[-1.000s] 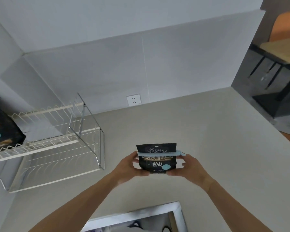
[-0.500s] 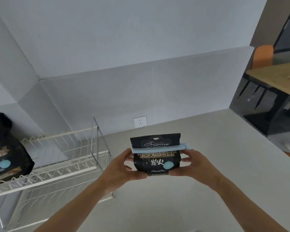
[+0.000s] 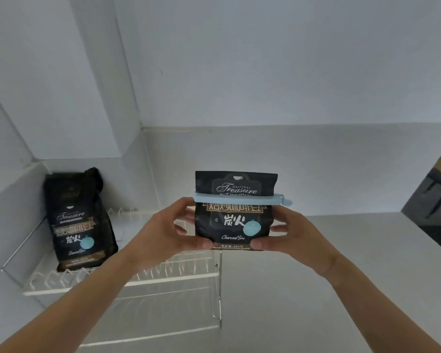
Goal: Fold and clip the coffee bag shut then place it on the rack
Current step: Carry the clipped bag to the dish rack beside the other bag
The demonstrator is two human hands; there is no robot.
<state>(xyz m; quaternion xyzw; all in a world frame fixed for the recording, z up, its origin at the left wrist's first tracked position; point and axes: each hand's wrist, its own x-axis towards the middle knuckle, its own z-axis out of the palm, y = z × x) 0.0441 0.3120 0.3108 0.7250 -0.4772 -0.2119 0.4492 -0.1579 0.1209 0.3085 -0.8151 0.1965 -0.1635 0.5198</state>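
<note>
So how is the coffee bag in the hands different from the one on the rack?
The held coffee bag looks shorter, folded down, with a light blue clip across it; the coffee bag on the rack stands taller with no clip. One is gripped by the left hand and right hand; the other rests on the rack. Both share one black label.

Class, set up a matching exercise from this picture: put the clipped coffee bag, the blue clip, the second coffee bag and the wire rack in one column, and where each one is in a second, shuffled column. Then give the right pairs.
Things
1. clipped coffee bag
2. blue clip
3. second coffee bag
4. wire rack

Places
A. standing on the rack's top shelf, at the left
B. held in the air between left hand and right hand
C. on the counter, in the corner by the wall
D. clamped across the folded top of the held bag

Pairs: 1-B, 2-D, 3-A, 4-C
</note>
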